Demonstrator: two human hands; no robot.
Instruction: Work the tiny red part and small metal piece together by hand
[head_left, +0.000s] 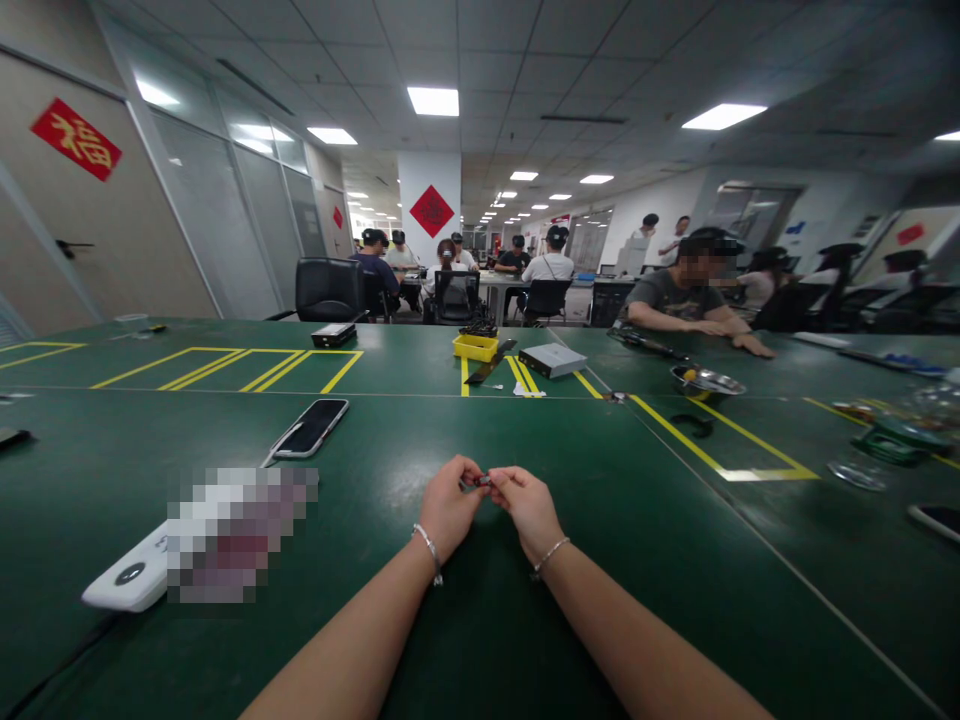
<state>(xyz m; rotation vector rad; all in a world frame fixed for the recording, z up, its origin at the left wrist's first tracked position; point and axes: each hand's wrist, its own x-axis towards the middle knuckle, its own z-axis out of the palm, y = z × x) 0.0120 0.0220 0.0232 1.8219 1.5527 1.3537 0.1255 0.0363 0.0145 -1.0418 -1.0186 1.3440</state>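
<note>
Above the green tabletop (360, 610), my left hand (450, 508) and my right hand (530, 508) meet at the fingertips. Between them they pinch a small dark piece with a shiny spot (482, 481); it is too small and too covered by the fingers to name. Both hands are closed, thumbs against forefingers. A thin bracelet circles each wrist. To the left of my hands lies a smartphone (311, 428) with a dark screen and a white cable at its near end.
A white device (135, 575) with a black cable lies at left, partly blurred out. Farther back are a yellow tray (475, 348), a grey box (553, 360), a black box (334, 335) and a metal bowl (706, 382). Across the table a person (679, 290) rests their arms on it.
</note>
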